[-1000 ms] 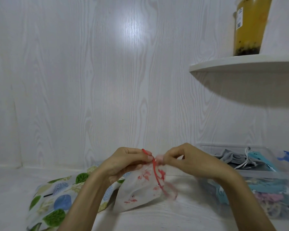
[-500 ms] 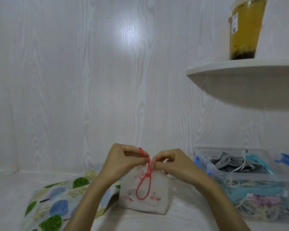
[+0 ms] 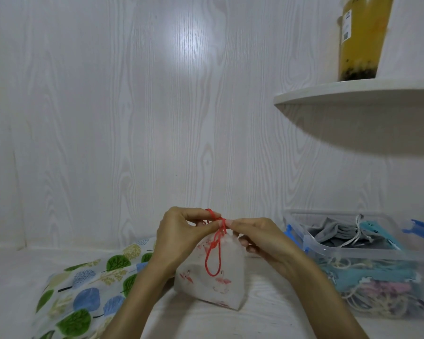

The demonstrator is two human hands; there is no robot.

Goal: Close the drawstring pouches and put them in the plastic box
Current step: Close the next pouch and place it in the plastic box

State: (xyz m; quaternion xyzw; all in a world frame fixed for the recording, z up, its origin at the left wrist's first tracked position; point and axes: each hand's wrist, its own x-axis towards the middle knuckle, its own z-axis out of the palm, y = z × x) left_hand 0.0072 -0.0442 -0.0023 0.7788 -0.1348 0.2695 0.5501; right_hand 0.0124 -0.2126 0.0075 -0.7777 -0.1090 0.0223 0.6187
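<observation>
The person stands a small white pouch (image 3: pixel 212 272) printed with pink flamingos upright on the pale surface (image 3: pixel 267 319), directly in front of them, and both hands meet at its gathered neck. The left hand (image 3: pixel 181 234) pinches the red drawstring (image 3: pixel 214 253) between thumb and forefinger, with a strand looped over the forefinger; the right hand (image 3: pixel 257 237) pinches the cord at the same spot, fingertip to fingertip with the left, its other fingers curled against the pouch's top. A long loop of the cord hangs down the front of the fabric. The step in hand looks like the closing itself — the mouth is already bunched tight, and the cord seems to be getting cinched or tied off. What comes next, by that reading, is a short pull apart to seat the closure, then a carry to the right into the clear plastic box (image 3: pixel 367 255), which stands open near the right forearm and already holds grey, teal and pink pouches with pale cords. A tree-print pouch (image 3: pixel 83 287) lies flat by the left forearm, apparently waiting its turn. On the shelf (image 3: pixel 340 92) above the box stands a yellow drink cup (image 3: pixel 362 37) with a white label carrying a small square code — its print is too small to read, and no other writing shows.
</observation>
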